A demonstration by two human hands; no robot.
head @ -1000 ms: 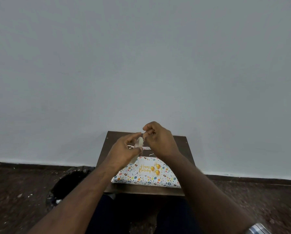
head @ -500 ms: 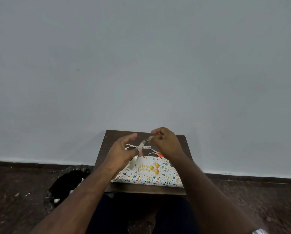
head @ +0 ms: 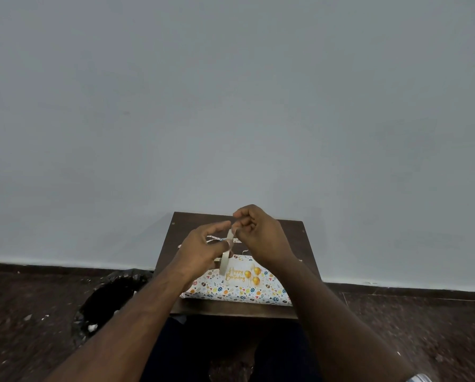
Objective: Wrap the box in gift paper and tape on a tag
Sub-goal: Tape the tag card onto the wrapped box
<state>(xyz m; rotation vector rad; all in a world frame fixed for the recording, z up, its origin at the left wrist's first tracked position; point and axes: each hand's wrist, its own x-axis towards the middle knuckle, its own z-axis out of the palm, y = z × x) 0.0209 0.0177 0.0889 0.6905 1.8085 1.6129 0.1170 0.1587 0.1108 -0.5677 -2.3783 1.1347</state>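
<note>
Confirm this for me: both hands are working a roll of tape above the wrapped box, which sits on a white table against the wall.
Not quite. In the head view the table is dark brown, not white; only the wall behind it is pale. The rest holds: the left hand and right hand work the roll of tape above the wrapped box.

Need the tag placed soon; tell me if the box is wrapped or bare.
Wrapped: patterned gift paper covers all that shows of the box on the table.
</note>
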